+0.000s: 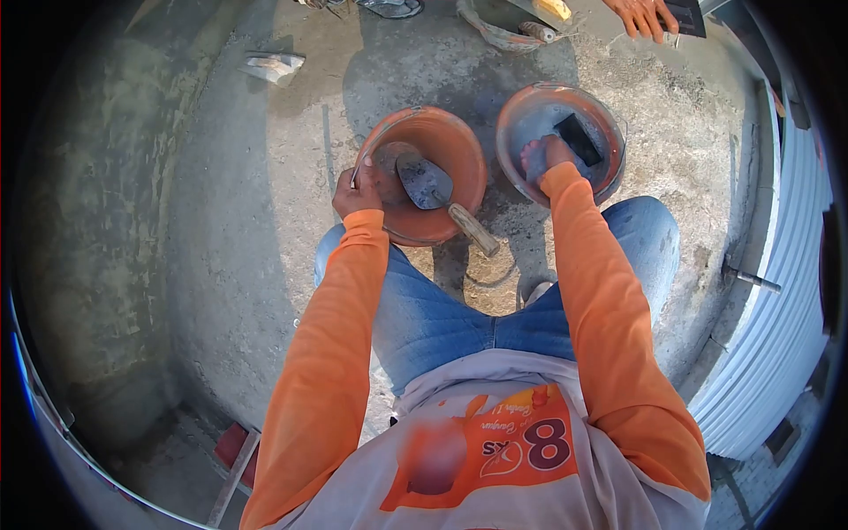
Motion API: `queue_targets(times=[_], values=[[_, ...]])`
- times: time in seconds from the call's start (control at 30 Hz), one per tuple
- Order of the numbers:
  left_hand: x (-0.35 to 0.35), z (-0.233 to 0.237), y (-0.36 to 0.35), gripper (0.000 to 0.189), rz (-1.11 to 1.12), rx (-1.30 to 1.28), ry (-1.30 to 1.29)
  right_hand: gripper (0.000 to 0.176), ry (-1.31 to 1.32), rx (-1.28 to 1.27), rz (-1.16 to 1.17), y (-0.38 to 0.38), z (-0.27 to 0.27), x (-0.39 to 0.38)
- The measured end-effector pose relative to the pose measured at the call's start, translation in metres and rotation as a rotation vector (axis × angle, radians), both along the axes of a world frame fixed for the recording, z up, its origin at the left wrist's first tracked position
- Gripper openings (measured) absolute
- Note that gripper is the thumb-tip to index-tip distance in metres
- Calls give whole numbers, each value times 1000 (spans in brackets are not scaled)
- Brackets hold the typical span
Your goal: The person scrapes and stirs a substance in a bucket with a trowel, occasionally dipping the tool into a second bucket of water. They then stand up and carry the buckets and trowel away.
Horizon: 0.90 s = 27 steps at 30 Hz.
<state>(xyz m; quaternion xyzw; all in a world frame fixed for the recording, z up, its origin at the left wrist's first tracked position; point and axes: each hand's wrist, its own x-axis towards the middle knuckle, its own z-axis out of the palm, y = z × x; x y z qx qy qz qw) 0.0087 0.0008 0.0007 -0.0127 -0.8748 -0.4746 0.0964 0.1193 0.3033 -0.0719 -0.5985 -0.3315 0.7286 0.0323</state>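
An orange-brown bucket (471,150) stands between my knees, tilted a little, and my left hand (356,191) is closed on its left rim. Inside it lies a trowel (425,181) with grey residue on the blade; its wooden handle sticks out over the near rim. To the right is a second bucket (613,119) with grey, wet-looking contents. My right hand (545,157) is down in it, smeared grey, the fingers curled together; what they hold, if anything, is hidden. Beside that hand, a dark rectangular block (579,139) leans inside the bucket.
Another person's hand (643,18) rests on a dark flat board (685,18) at the top right. A basin (499,26) with items stands at the far side. A pale crumpled piece (272,66) lies on the concrete floor. A wall rises left; corrugated sheets (764,291) stand right.
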Motion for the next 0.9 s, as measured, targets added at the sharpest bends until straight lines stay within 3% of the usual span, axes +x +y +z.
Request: queue_targets(times=[0.03,0.07,0.13,0.2,0.23,0.3,0.37,0.43,0.67,0.73,0.77,0.83,0.87,0.9], values=[[-1,1,1,36,-4,1,-2,32,250,-116,53,-10,18,-11],[-1,2,2,36,5,-21,12,30,284,-22,209,-36,61,-22],[1,1,1,35,6,-47,19,30,454,124,472,-81,85,-44],[0,-1,1,38,-5,8,5,35,782,224,547,-111,75,-63],[-2,-3,0,38,-14,3,3,35,781,222,537,-114,72,-61],[-2,-10,-5,40,-3,-24,96,42,59,1074,1106,-124,71,-47],[-7,-12,-8,41,4,-16,39,50,-277,1025,1194,-138,50,-12],[-6,-12,-8,41,25,-8,-21,54,-348,653,1333,-142,41,7],[-10,-15,-9,42,36,2,-33,65,-4,367,1548,-133,60,9],[-7,-11,-6,42,45,-1,-21,61,-19,234,1265,-134,81,9],[-7,-9,-4,43,54,-14,-34,61,-24,234,1258,-137,82,13],[-6,-5,-2,43,57,-31,-51,60,134,-29,982,-145,82,21],[-5,-4,-2,43,54,-15,-44,60,131,-34,973,-148,75,19],[-4,-3,-1,44,52,-1,-39,60,119,286,1064,-152,71,16]])
